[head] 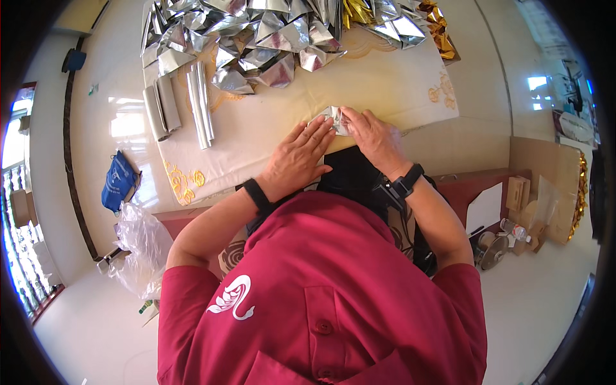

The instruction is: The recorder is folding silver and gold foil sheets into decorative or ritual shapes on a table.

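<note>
A small piece of folded silver foil paper [340,126] lies at the near edge of the cloth-covered table [284,125]. My left hand [303,151] rests flat over its left part, fingers extended. At its right side, my right hand [378,139] pinches the foil between thumb and fingers. Part of the foil is hidden under my fingers. Beyond my hands, a heap of folded silver foil pieces [281,33] covers the far side of the table, with a few gold ones [357,13] among them. Rolled silver sheets [199,103] and duller grey rolls [161,108] lie to the left.
A box of gold foil pieces [438,29] stands beyond the table's far right corner. A blue bag [119,182] and a clear plastic bag [139,245] are at the left. A cardboard box [544,183], a plastic bottle [515,230] and a metal spool [492,251] are at the right.
</note>
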A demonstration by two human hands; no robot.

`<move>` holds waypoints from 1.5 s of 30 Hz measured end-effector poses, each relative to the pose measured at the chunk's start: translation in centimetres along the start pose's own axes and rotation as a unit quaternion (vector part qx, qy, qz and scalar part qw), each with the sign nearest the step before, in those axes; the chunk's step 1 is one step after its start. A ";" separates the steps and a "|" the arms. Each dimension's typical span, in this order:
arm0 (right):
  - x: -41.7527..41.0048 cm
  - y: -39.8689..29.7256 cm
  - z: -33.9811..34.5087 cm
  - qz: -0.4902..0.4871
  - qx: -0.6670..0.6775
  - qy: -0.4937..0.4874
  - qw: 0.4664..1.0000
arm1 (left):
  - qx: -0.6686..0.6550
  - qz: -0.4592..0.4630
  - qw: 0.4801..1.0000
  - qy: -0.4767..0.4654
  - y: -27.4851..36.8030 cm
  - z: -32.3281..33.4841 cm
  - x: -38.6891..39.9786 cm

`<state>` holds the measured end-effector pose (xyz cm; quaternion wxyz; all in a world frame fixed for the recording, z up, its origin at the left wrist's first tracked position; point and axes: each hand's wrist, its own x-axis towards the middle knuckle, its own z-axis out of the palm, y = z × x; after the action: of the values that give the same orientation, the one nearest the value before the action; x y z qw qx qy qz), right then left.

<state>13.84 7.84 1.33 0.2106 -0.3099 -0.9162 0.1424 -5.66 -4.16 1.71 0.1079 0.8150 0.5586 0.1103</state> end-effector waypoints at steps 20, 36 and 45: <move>-3.0 0.4 -2.7 -0.170 -0.048 -0.001 0.984 | 0.039 0.043 0.993 0.100 0.6 -0.5 -2.2; 1.0 0.3 -3.8 0.200 0.412 0.003 0.889 | -0.297 -0.210 0.928 0.085 1.4 -4.7 1.9; 1.8 0.7 -1.8 0.243 0.405 0.061 0.879 | -0.470 -0.286 0.835 -0.003 1.4 -4.8 2.7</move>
<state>13.74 9.71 3.18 0.3319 -0.4181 -0.6600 0.5287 -4.95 -1.91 6.80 0.5066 0.4704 0.6472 0.3213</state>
